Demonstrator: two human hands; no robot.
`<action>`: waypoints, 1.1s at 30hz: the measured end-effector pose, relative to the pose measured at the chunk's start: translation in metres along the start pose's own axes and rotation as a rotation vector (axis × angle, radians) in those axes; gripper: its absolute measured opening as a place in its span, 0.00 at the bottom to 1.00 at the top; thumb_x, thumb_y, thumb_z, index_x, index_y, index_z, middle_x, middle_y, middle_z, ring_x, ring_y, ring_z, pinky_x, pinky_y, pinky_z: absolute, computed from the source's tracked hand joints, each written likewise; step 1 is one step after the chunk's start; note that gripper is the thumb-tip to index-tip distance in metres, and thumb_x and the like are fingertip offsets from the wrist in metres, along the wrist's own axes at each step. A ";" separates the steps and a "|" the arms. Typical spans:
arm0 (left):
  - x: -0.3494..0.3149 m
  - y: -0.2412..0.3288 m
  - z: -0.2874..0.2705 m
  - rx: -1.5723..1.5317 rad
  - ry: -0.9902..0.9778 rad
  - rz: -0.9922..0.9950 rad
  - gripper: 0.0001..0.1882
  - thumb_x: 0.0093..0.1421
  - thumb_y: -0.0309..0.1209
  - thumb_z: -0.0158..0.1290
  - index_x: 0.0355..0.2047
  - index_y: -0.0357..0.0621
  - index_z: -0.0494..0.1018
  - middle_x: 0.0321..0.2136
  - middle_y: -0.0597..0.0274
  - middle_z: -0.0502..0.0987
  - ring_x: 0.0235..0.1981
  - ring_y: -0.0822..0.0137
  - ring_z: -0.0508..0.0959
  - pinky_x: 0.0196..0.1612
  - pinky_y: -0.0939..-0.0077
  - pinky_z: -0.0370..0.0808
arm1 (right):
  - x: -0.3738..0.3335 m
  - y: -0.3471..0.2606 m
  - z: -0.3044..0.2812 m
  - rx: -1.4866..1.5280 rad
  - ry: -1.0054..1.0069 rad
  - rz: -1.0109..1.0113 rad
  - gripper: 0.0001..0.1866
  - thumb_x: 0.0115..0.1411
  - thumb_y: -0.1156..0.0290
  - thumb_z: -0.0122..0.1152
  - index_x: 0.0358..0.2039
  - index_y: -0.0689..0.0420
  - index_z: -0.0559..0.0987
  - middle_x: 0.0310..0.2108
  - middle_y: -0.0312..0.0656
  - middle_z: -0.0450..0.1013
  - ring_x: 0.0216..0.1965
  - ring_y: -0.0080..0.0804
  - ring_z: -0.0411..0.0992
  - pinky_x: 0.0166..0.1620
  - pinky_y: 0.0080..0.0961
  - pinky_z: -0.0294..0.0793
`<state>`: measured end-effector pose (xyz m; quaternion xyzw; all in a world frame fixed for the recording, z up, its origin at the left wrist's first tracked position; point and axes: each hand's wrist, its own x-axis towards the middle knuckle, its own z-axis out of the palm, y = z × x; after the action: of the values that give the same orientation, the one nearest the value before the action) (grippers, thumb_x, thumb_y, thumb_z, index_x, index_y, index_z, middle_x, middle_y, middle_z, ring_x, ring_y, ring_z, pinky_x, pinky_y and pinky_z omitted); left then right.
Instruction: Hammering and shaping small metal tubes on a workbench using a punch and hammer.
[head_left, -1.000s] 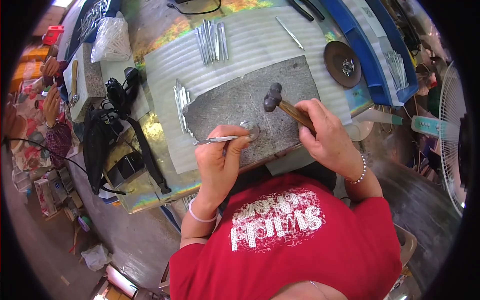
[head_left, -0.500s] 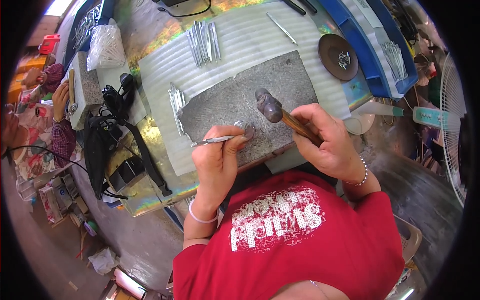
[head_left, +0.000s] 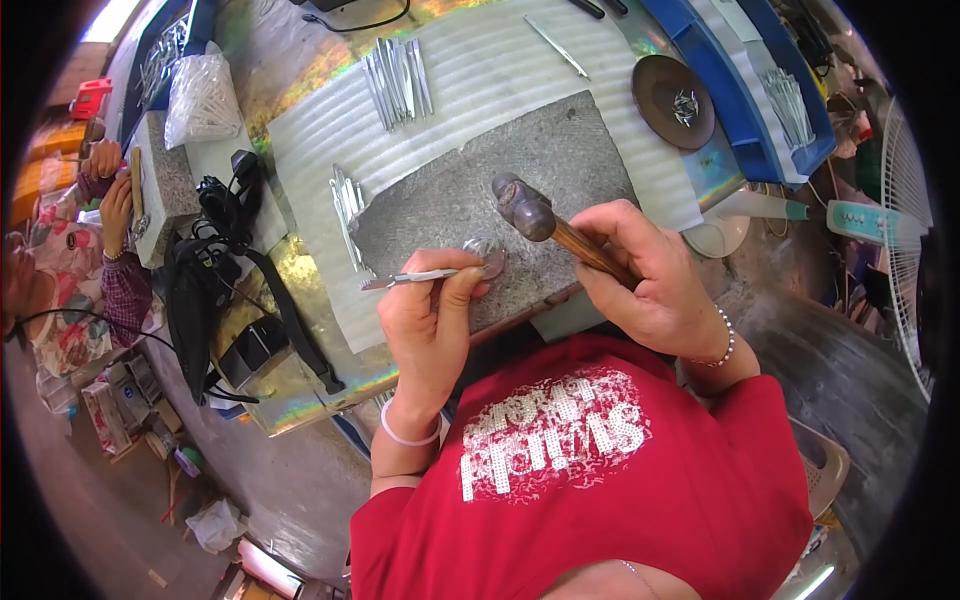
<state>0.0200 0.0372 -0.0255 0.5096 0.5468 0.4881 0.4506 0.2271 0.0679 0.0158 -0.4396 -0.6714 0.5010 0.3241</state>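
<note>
My left hand is closed in a pinch on a slim silver metal piece, which may be tweezers. Its inner end reaches a small round metal block lying on a grey stone slab; fingertips hide part of that end. In my right hand is the wooden handle of a hammer, fingers wrapped round it. The dark, ball-ended hammer head hangs over the slab, just right of and beyond the metal block. Whether it touches the slab I cannot tell.
Similar slim pieces lie in bundles on white foam sheet. A brown dish holds small metal bits beside a blue tray. A fan stands right; black straps and a co-worker's hand are left.
The hammer head has shifted slightly left and turned a little. The slim piece in my left hand lies somewhat flatter. Both hands keep their hold, and the co-worker's hands have moved slightly.
</note>
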 end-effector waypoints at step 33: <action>0.000 0.008 0.002 0.368 -0.060 0.215 0.04 0.53 0.17 0.53 0.30 0.36 0.72 0.24 0.57 0.75 0.23 0.66 0.76 0.27 0.77 0.71 | -0.001 -0.016 0.006 0.192 -0.036 -0.072 0.15 0.57 0.78 0.52 0.46 0.63 0.66 0.31 0.42 0.70 0.32 0.25 0.71 0.35 0.20 0.69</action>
<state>0.0231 0.0375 -0.0175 0.6529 0.5557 0.4099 0.3112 0.2183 0.0630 0.0296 -0.3730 -0.6415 0.5587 0.3704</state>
